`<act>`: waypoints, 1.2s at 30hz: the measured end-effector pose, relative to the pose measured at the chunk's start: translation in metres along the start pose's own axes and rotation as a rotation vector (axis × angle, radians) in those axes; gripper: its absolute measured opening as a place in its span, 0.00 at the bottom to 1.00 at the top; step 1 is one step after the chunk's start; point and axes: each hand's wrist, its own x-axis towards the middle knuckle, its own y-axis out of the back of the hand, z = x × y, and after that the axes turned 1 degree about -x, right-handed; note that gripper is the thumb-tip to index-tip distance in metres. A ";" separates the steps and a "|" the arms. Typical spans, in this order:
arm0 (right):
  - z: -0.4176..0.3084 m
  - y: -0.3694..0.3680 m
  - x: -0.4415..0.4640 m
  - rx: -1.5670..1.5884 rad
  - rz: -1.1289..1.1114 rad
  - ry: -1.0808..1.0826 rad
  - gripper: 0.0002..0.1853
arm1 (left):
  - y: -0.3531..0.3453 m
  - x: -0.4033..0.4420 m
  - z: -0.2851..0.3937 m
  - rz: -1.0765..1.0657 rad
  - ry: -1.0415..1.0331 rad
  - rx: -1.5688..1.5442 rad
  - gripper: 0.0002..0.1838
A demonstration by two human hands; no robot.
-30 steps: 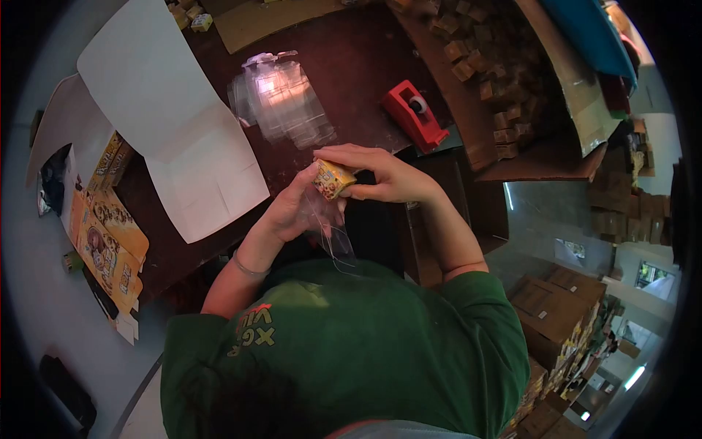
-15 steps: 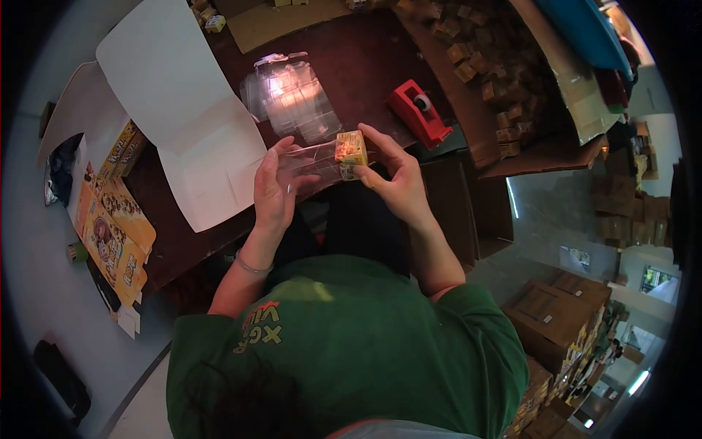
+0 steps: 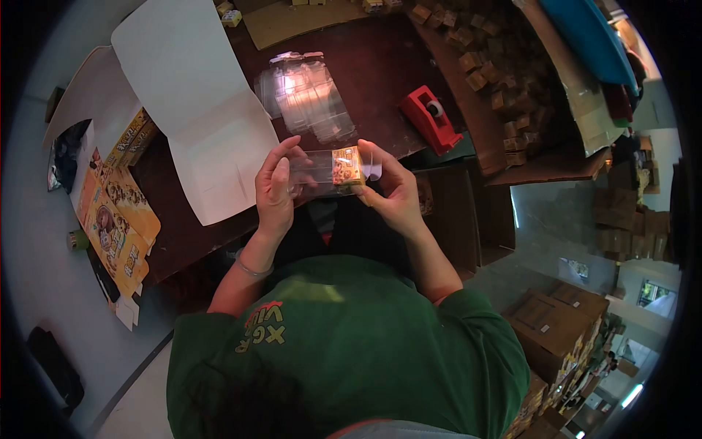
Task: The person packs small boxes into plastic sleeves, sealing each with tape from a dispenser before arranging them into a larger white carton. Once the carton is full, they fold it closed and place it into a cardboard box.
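Note:
Over the front edge of the table, my left hand (image 3: 276, 189) is closed around the left end of a clear plastic box (image 3: 313, 168). A small yellow printed box (image 3: 346, 167) sits at the right end of this clear box, apparently inside it. My right hand (image 3: 398, 192) grips that end, its thumb below and its fingers above the yellow box. A clear end flap sticks out beside the right fingers. Just beyond my hands lies a pile of flat clear plastic boxes (image 3: 313, 102) that reflects the light.
A red tape dispenser (image 3: 430, 121) stands on the dark table right of the pile. Farther right, a cardboard carton (image 3: 472, 121) holds many small boxes. White cardboard flaps (image 3: 201, 132) and a yellow printed display carton (image 3: 121, 227) are on the left. Stacked cartons (image 3: 552, 322) stand at lower right.
The small yellow box has turned, so its printed face shows more squarely. My left fingers have curled in more on the clear box. The whole view has shifted slightly.

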 end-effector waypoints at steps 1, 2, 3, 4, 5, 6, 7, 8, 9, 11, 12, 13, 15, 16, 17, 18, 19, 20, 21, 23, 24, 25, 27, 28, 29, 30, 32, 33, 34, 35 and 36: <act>0.004 -0.004 -0.002 0.024 0.028 -0.020 0.35 | 0.001 0.001 -0.002 -0.008 -0.040 0.039 0.22; 0.008 -0.008 -0.003 0.047 0.055 -0.041 0.36 | 0.002 0.001 -0.003 -0.015 -0.079 0.078 0.22; 0.011 -0.010 -0.005 0.077 0.054 -0.047 0.35 | 0.005 0.001 -0.004 -0.029 -0.072 0.095 0.22; 0.013 -0.012 -0.006 0.106 0.052 -0.051 0.35 | 0.009 0.001 -0.003 -0.044 -0.067 0.112 0.23; 0.016 -0.013 -0.007 0.136 0.049 -0.055 0.35 | 0.012 0.000 -0.003 -0.058 -0.062 0.129 0.24; 0.020 -0.013 -0.009 -0.022 0.051 -0.017 0.34 | 0.010 -0.002 -0.005 -0.041 -0.080 0.129 0.24; 0.025 -0.012 -0.010 -0.180 0.053 0.024 0.33 | 0.005 -0.003 -0.007 -0.026 -0.101 0.130 0.24; 0.028 -0.012 -0.011 -0.338 0.054 0.066 0.31 | 0.001 -0.005 -0.009 -0.011 -0.120 0.130 0.24; 0.003 -0.021 -0.005 -0.834 0.142 0.302 0.26 | 0.002 -0.007 -0.013 -0.004 -0.119 0.151 0.25; 0.006 -0.017 -0.016 -0.582 0.032 0.161 0.24 | 0.005 -0.007 -0.022 0.013 -0.127 0.190 0.26; 0.006 -0.013 -0.019 -0.456 -0.026 0.086 0.24 | 0.004 -0.008 -0.018 -0.037 -0.083 0.158 0.28; 0.003 -0.009 -0.022 -0.310 -0.116 -0.001 0.22 | 0.000 -0.012 -0.011 -0.089 -0.030 0.126 0.29; 0.002 -0.001 -0.015 -0.198 -0.256 -0.158 0.24 | -0.004 -0.017 -0.014 -0.186 0.000 0.146 0.35; 0.002 0.001 -0.010 -0.082 -0.311 -0.233 0.26 | -0.009 -0.021 -0.018 -0.189 -0.016 0.164 0.34; -0.001 0.006 -0.003 -0.041 -0.380 -0.276 0.27 | -0.013 -0.024 -0.019 -0.195 -0.038 0.183 0.35; -0.004 0.014 0.003 0.000 -0.450 -0.320 0.29 | -0.008 -0.024 -0.021 -0.268 -0.036 0.162 0.35; -0.003 0.020 0.008 -0.074 -0.549 -0.221 0.29 | -0.008 -0.027 -0.025 -0.255 0.008 0.122 0.35; -0.006 0.024 0.016 -0.124 -0.608 -0.206 0.29 | -0.008 -0.028 -0.026 -0.247 0.048 0.082 0.35; -0.009 0.028 0.024 -0.178 -0.665 -0.188 0.28 | -0.010 -0.029 -0.026 -0.242 0.085 0.042 0.36; -0.010 0.038 0.038 -0.161 -0.741 -0.289 0.19 | 0.007 -0.019 -0.024 -0.350 0.509 -0.160 0.45; -0.015 0.045 0.047 -0.186 -0.795 -0.377 0.16 | 0.017 -0.008 -0.020 -0.515 0.716 -0.217 0.48; -0.019 0.049 0.057 -0.212 -0.848 -0.465 0.12 | 0.017 -0.003 -0.018 -0.598 0.808 -0.323 0.50; -0.027 0.052 0.076 -0.208 -0.622 -0.304 0.08 | 0.016 -0.001 -0.030 -0.572 0.633 -0.246 0.47; -0.028 0.055 0.091 -0.186 -0.510 -0.271 0.07 | 0.008 -0.002 -0.032 -0.407 0.530 -0.211 0.40; -0.023 0.062 0.114 -0.270 -0.402 -0.167 0.05 | 0.006 -0.002 -0.050 -0.305 0.310 0.014 0.37; -0.022 0.065 0.137 -0.344 -0.269 -0.186 0.04 | 0.004 0.000 -0.067 -0.196 0.085 0.228 0.34; 0.004 0.088 0.199 -0.663 -0.204 -0.025 0.11 | 0.003 0.008 -0.075 -0.073 -0.049 0.528 0.32; 0.022 0.100 0.231 -0.749 -0.174 -0.027 0.14 | 0.007 0.015 -0.082 -0.046 -0.151 0.677 0.33; 0.047 0.116 0.265 -0.908 -0.129 0.076 0.17 | 0.006 0.019 -0.079 -0.054 -0.123 0.737 0.33; 0.071 0.132 0.298 -1.065 -0.085 0.179 0.21 | 0.011 0.021 -0.084 -0.070 -0.107 0.745 0.33; 0.088 0.145 0.329 -1.157 0.012 0.215 0.24 | 0.018 0.022 -0.093 -0.084 -0.092 0.756 0.33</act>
